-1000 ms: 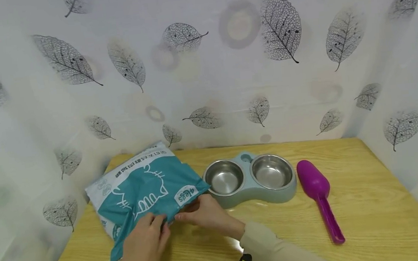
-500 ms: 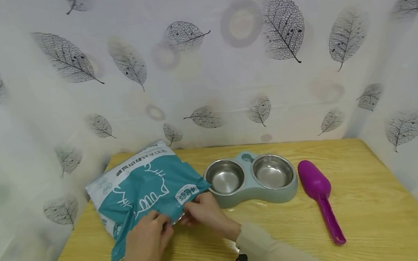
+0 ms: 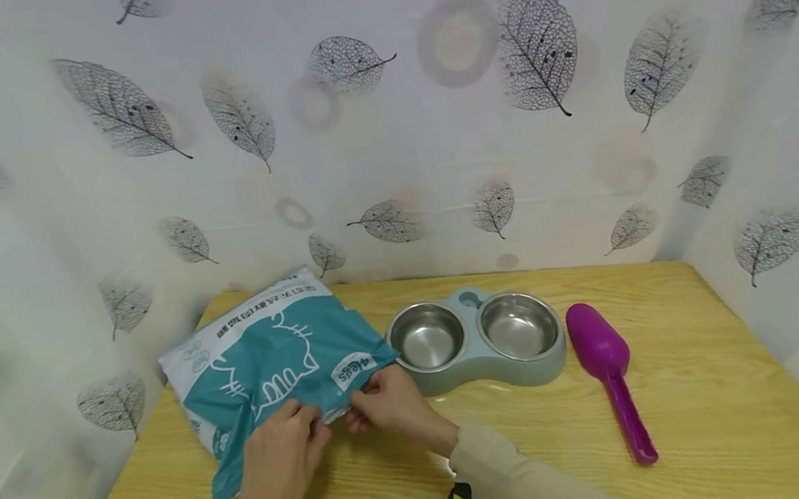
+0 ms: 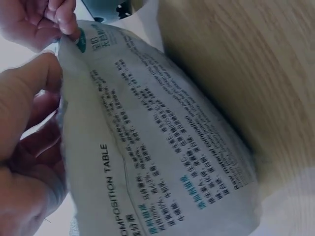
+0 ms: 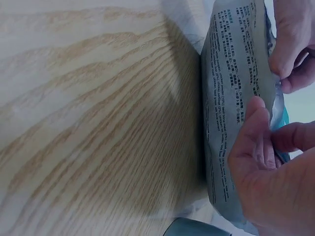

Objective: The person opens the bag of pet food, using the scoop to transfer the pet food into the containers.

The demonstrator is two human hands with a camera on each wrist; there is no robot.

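Teal and white bag [image 3: 284,359] lies beside the bowl stand [image 3: 478,346]; left hand [image 3: 282,454] and right hand [image 3: 397,406], slightly apart, pinch the bag's near edge.

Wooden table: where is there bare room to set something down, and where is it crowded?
Bare table lies right of the purple scoop, and between the scoop, double-bowl feeder and right sleeve. Crowded: the left, where left hand and right hand pinch the teal pet-food bag beside the feeder.
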